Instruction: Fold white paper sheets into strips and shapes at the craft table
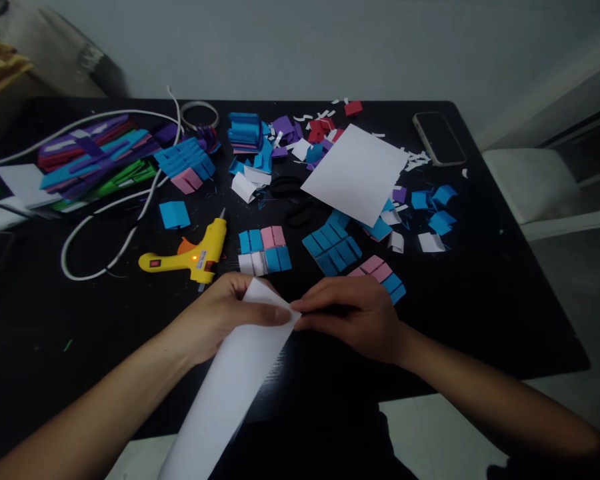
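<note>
A long folded white paper lies diagonally over the near edge of the black table. My left hand grips its upper end, thumb pressed flat along the top. My right hand pinches the paper's right corner with its fingertips. Just beyond my hands sit glued blocks of blue, pink and white folded squares, and a yellow glue gun lies left of them with its light on.
A flat white sheet lies mid-table over more blue folded squares. Coloured paper strips pile at the left with a white cable. A phone lies at the far right. Paper scraps are scattered at the back.
</note>
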A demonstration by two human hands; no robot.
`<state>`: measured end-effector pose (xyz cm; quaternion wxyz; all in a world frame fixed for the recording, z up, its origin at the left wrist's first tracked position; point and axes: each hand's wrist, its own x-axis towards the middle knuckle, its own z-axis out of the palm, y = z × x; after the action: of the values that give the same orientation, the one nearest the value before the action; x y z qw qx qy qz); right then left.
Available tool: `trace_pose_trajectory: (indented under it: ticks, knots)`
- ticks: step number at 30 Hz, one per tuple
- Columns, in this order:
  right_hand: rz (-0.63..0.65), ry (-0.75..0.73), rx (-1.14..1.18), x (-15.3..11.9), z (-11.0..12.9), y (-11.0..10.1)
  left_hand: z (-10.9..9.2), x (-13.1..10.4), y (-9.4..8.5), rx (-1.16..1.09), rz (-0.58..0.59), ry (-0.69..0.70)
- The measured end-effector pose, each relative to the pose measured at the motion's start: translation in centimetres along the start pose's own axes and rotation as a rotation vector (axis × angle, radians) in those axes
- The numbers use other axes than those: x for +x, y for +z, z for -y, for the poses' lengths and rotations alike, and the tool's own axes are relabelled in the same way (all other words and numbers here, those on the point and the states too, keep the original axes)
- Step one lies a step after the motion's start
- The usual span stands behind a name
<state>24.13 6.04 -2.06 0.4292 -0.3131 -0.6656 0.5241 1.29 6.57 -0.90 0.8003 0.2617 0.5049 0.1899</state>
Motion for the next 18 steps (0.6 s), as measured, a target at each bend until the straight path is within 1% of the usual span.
trace_pose_trajectory:
  ticks: [15,16,18]
  knots:
    - [-0.015,0.035,0.023,0.0,0.08,-0.15,-0.22,0.01,0.25,0.022,-0.033,-0.005]
    - [-0.032,0.057,0.026,0.01,0.15,-0.22,-0.31,-0.02,0.31,0.02,-0.039,-0.006]
    - [-0.07,0.147,0.066,0.01,0.34,-0.33,-0.5,-0.08,0.45,0.016,-0.054,-0.008]
